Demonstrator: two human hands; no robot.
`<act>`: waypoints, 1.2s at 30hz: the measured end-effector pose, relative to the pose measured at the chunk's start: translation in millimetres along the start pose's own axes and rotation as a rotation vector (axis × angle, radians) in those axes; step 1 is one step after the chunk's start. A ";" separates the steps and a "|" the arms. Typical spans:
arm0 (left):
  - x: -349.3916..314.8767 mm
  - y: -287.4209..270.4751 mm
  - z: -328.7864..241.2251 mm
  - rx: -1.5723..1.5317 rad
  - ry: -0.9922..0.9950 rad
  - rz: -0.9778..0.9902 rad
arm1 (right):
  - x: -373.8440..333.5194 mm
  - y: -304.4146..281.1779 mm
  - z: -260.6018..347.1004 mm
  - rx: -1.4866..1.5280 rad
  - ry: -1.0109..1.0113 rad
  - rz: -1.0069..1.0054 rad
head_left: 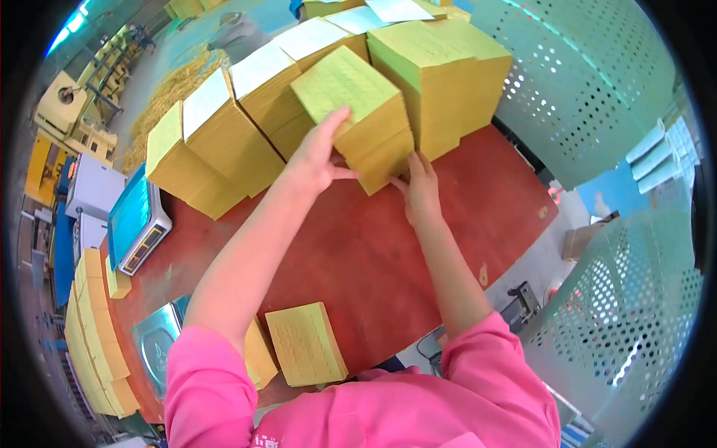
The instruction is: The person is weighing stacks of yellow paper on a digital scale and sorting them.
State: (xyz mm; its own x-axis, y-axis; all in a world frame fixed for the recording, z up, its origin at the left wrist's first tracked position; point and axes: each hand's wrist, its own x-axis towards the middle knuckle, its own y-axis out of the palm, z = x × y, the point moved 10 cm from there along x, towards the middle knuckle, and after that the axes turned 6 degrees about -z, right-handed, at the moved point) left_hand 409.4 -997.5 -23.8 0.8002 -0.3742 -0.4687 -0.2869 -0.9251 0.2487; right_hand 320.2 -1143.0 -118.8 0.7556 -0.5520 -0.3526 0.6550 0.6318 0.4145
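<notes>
A thick block of yellow paper sheets (351, 86) is between my hands at the far side of the red table, in front of a row of similar stacks. My left hand (320, 157) grips its near left side, one digit up by the top edge and the others lower down. My right hand (420, 190) pinches the block's lower right corner. The block looks tilted; whether its underside touches the table, I cannot tell. Behind it to the left are paper stacks (246, 112) with white sheets on top. To its right rise taller yellow stacks (455, 89).
A digital scale (142, 224) with a blue top stands at the left edge of the red table (343, 254). Near me lie a steel-topped scale (155, 347) and a small yellow paper stack (302, 343). Perforated green panels (590, 82) border the right side. More stacks (93, 336) line the left.
</notes>
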 end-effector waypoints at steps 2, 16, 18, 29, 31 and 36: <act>7.5 8.8 -2.7 0.040 0.014 0.013 | -9.0 -6.0 -3.9 -0.023 -0.123 0.005; -96.7 -48.9 -76.2 0.356 0.552 -0.068 | -22.5 -24.0 -11.9 -0.494 -0.532 0.087; -148.8 -118.9 -98.6 0.447 0.716 -0.133 | -6.9 -25.0 -17.0 -0.526 -0.505 0.154; -540.1 -701.2 -34.6 1.032 0.456 -1.268 | -451.3 259.8 -48.5 -0.434 -0.770 0.680; -618.8 -809.0 0.5 1.110 0.276 -1.501 | -519.2 292.3 -122.6 -0.327 -0.577 0.892; -679.6 -985.1 34.1 1.221 0.023 -1.582 | -680.9 366.5 -258.1 -0.531 -0.370 1.157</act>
State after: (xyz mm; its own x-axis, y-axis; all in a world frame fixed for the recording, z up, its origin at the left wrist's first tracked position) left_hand 130.3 166.0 20.8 0.6603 0.6598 0.3588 0.4171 0.0752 -0.9058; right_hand 47.4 -395.1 56.7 0.8850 0.3843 0.2627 -0.3750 0.9229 -0.0871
